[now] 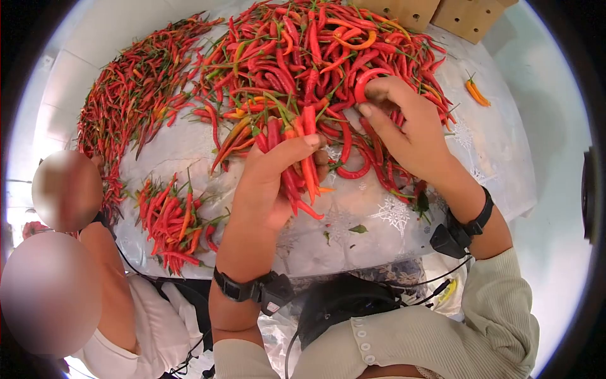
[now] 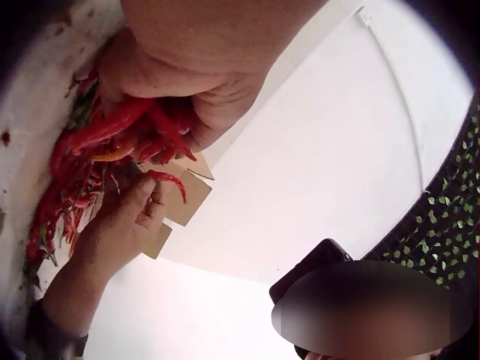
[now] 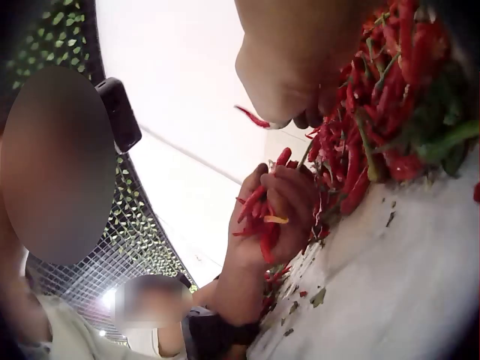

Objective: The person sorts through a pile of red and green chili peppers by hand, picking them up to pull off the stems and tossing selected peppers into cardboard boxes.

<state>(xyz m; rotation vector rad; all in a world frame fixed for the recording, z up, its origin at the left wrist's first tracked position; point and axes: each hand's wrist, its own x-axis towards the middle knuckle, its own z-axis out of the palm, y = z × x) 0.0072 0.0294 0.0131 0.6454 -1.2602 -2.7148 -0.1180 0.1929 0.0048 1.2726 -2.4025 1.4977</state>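
Observation:
My left hand (image 1: 265, 174) grips a bunch of long red chili peppers (image 1: 307, 167), thumb laid across them, green stems pointing away from me. One orange tip pokes out at the lower end. Thumb and fingers of my right hand (image 1: 413, 129) pinch a single curved red chili pepper (image 1: 362, 85) over the near right side of the big chili pile (image 1: 297, 50). In the right wrist view that chili's tip (image 3: 250, 117) sticks out past the fingers. The left wrist view shows the bunch (image 2: 112, 129) from beneath, its stem ends hidden by the palm.
A heap of smaller chilies (image 1: 136, 82) spreads at the far left, and a small pile (image 1: 170, 218) lies near the table's front edge. Cardboard boxes (image 1: 464, 16) stand at the back right. Two orange chilies (image 1: 476, 93) lie apart. Another person's arm (image 1: 110, 284) is at left.

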